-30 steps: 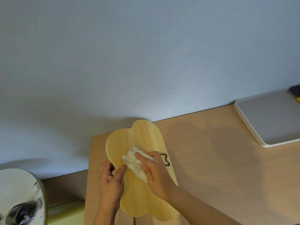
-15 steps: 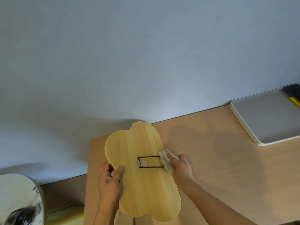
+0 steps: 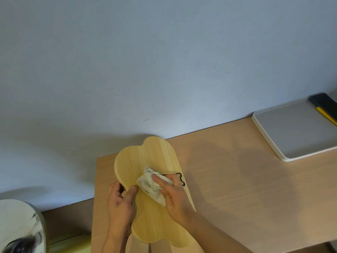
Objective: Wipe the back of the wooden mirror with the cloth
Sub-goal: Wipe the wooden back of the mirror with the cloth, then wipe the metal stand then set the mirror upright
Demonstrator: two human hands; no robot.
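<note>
The wooden mirror is a pale, cloud-shaped board held back side up, tilted over the left end of the table. A black wire stand is fixed to its back, partly hidden by my fingers. My left hand grips the mirror's left edge, thumb on the wood. My right hand presses a crumpled white cloth against the middle of the mirror's back.
The light wooden table stands against a grey-blue wall. A white tray lies at the back right, with a black and yellow tool at its far corner. A round marbled object sits at the lower left, beside the table.
My right hand has swept the cloth from the mirror's right edge back to the middle, covering most of the wire stand. The left hand keeps its grip.
</note>
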